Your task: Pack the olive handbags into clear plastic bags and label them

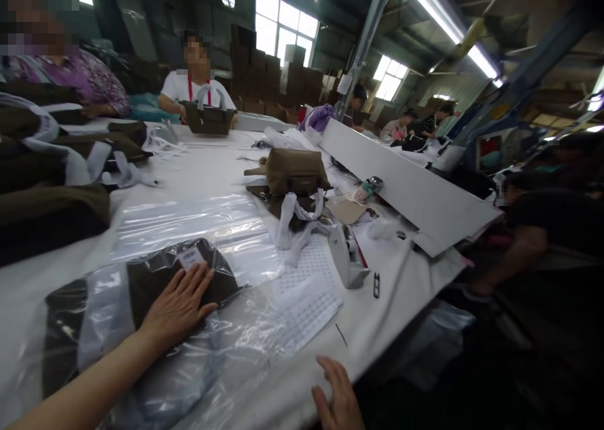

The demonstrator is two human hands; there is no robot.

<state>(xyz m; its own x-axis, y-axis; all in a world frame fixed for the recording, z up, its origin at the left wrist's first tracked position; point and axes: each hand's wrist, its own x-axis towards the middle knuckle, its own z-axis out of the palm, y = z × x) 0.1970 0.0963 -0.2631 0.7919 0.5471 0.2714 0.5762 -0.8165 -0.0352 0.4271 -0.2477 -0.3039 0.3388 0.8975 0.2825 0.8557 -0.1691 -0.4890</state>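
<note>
My left hand [182, 301] lies flat, fingers stretched out, on a dark olive bag [151, 285] inside a clear plastic sleeve [106, 310]. Just beyond its fingertips a white barcode label [190, 257] shows on the packed bag. My right hand [337, 395] is low in the view by the table's front edge, its fingers apart and nothing in them. Flat clear plastic bags [189, 222] lie behind the packed one. Sheets of small labels [306, 304] rest to its right.
A tape dispenser [346, 257] and black thread snips [376, 285] lie on the right. Olive bags with white straps [297, 172] stand mid-table, with more piled at left [51, 209]. A long white board [406, 184] borders the table. A co-worker [198, 96] across the table holds a bag.
</note>
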